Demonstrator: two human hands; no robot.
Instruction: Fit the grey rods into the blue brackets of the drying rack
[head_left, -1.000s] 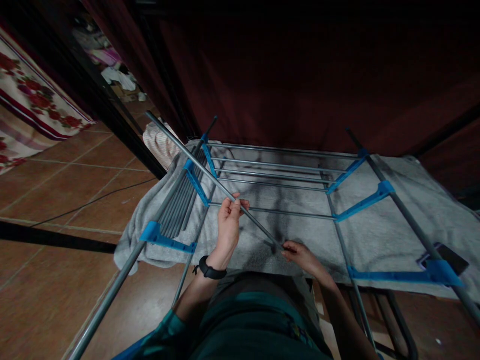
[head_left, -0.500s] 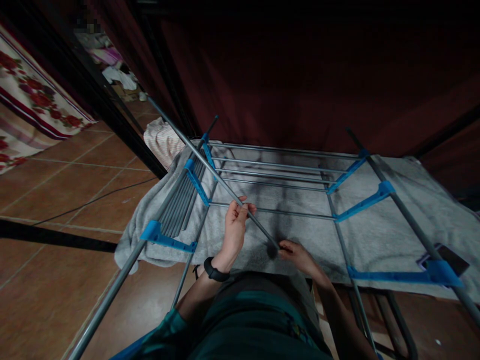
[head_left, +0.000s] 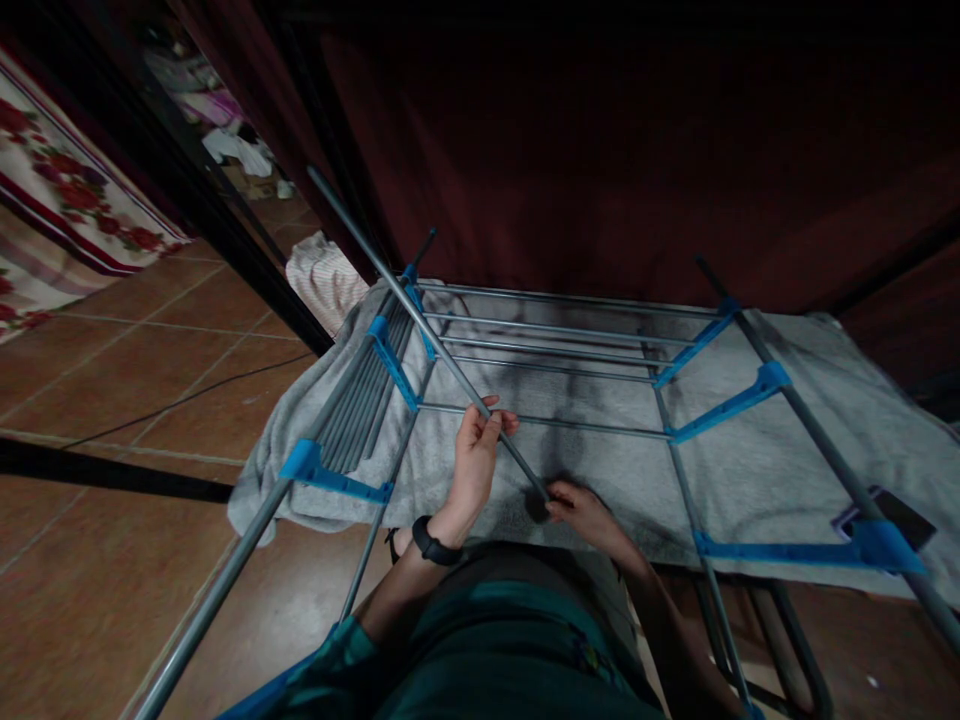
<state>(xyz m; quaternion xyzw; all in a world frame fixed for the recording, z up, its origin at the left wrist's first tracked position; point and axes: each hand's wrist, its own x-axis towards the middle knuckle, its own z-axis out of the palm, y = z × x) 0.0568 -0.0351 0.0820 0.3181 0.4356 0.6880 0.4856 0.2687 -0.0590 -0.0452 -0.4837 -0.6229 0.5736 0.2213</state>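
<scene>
A long grey metal rod [head_left: 405,300] slants from upper left down to the middle. My left hand [head_left: 476,465], with a black band on its wrist, is closed round the rod's lower part. My right hand [head_left: 581,510] pinches the rod's near end. Both hands hover over a partly built rack of grey tubes [head_left: 555,330] and blue plastic joints [head_left: 394,365]. Under the rack lies a grey towel [head_left: 757,460]. A bundle of loose grey rods [head_left: 360,405] rests on the towel at the left.
Brown floor tiles [head_left: 150,380] spread to the left, crossed by a black cable. A dark red curtain [head_left: 600,150] hangs behind the rack. A small striped cloth [head_left: 322,275] lies by the towel's far left corner. A dark flat object [head_left: 896,515] sits at the right.
The rod's far end has risen, so it now stands steeper. Both hands have shifted slightly along with it, still holding it.
</scene>
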